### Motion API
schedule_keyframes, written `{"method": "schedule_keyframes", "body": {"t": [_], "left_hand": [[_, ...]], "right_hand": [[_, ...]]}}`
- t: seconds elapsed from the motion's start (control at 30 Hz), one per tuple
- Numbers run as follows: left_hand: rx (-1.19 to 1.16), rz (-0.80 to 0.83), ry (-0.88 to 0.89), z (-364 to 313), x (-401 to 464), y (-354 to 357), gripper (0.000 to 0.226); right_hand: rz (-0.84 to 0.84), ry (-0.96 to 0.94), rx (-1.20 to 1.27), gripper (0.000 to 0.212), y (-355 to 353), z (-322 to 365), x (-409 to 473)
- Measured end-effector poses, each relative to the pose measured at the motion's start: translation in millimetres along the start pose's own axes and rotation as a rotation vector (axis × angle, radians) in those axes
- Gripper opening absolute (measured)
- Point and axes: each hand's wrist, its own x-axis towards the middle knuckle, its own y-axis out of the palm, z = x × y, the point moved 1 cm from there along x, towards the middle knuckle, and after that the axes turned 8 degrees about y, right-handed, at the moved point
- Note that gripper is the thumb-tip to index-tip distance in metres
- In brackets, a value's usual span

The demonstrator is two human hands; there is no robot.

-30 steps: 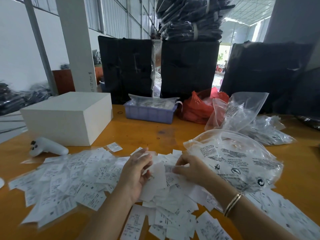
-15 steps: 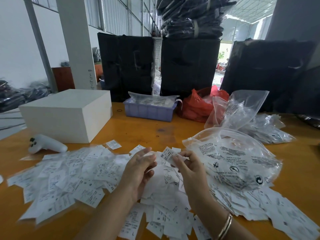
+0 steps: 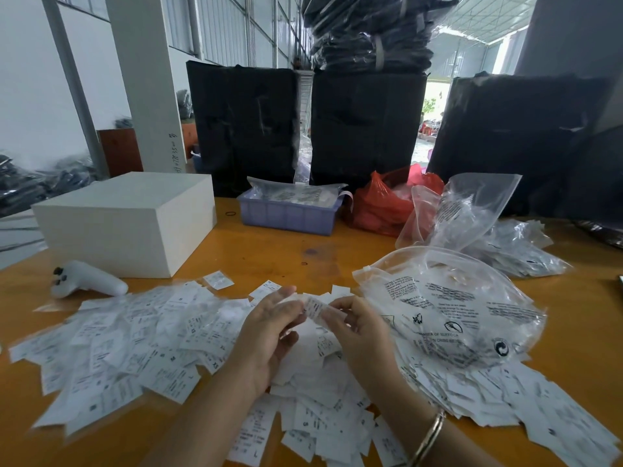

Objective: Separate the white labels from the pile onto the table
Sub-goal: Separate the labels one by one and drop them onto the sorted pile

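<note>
A wide pile of small white printed labels [image 3: 135, 342] covers the orange table [image 3: 269, 254] from the left across to the lower right. My left hand [image 3: 266, 335] and my right hand [image 3: 357, 335] are raised a little above the pile's middle, close together. Between their fingertips they pinch one white label [image 3: 315, 306], blurred by motion. More labels [image 3: 317, 429] lie under and in front of my wrists. A gold bangle [image 3: 428, 439] sits on my right wrist.
A clear printed plastic bag [image 3: 448, 308] lies right of my hands over some labels. A white box [image 3: 128, 220] and a white controller [image 3: 87, 279] are at left. Behind stand a lilac tray [image 3: 286, 215], a red bag [image 3: 384, 203], more clear bags [image 3: 472, 210] and black bundles [image 3: 242, 126].
My right hand has lifted one label off the pile and brought it up. Both hands have risen and now hold it between their fingertips.
</note>
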Motion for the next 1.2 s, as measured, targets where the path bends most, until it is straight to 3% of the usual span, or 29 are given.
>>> {"method": "schedule_keyframes", "body": {"t": [0.33,0.53,0.7,0.9,1.2], "left_hand": [[0.144,0.016,0.094,-1.6,-5.0,0.1,0.021],[0.192,0.073,0.123,1.3,-3.2,0.7,0.027],[0.216,0.018,0.134,2.3,2.0,-3.6,0.037],[0.57,0.165,0.208,0.8,-3.0,-0.6,0.051],[0.763,0.21,0.336,-5.1,-6.3,-3.2,0.049]], "right_hand": [[0.219,0.118,0.046,0.006,-0.7,-1.6,1.0],[0.171,0.145,0.117,0.02,-1.5,-6.4,4.3],[0.174,0.206,0.298,0.002,-8.3,-10.4,4.2],[0.168,0.168,0.135,0.007,-8.8,-7.2,2.8],[0.11,-0.014,-0.19,0.021,-6.5,-8.7,-1.4]]}}
